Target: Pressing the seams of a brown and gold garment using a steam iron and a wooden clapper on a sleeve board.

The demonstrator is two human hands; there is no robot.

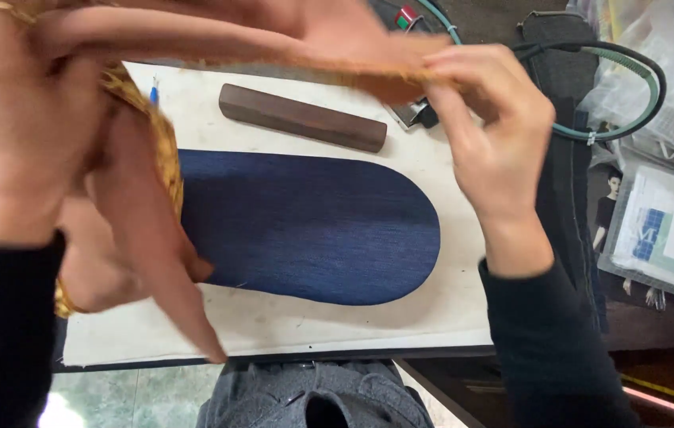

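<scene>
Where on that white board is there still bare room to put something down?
Bare white board shows along the near edge, below the blue rounded denim piece, and in a narrower band between the denim and the dark wooden block. The far right corner is crowded: the right hand holds tan fabric there. The left hand covers the left end.

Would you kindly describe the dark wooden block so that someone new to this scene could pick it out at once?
Start at the white padded board that fills the middle of the view, with the large rounded dark blue denim piece lying on it. Just beyond the denim's far edge lies the wooden block, slightly slanted. It is the only hard, straight-sided, dark brown bar there; everything nearby is soft fabric.
</scene>
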